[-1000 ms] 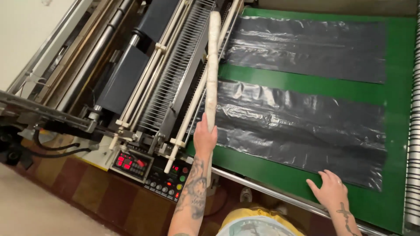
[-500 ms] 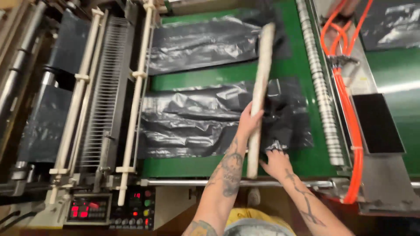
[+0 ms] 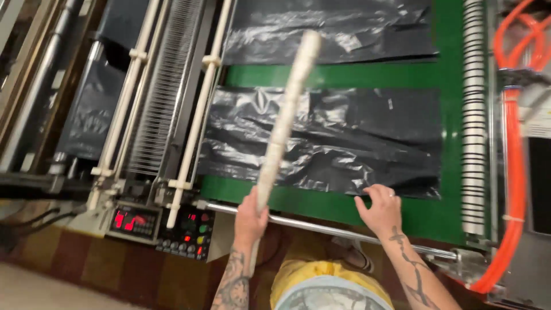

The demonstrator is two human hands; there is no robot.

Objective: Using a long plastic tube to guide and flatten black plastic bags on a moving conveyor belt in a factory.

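My left hand (image 3: 250,218) grips the lower end of a long pale stick (image 3: 285,120) that slants up over a stack of black plastic bags (image 3: 338,138) on a green conveyor belt (image 3: 344,74). My right hand (image 3: 380,210) rests with spread fingers on the near edge of those bags, close to the belt's front edge. A second sheet of black bags (image 3: 327,31) lies farther back on the belt.
White rails and a ribbed roller (image 3: 166,97) stand at the left of the belt. Below them is a control panel (image 3: 160,225) with red displays and coloured buttons. A metal bar (image 3: 321,228) runs along the front. Orange hoses (image 3: 516,172) and a coiled roller (image 3: 474,115) line the right side.
The view has swung left and back. My right hand has moved from beside the stick to the bags' near edge at the right. My left hand keeps hold of the stick.
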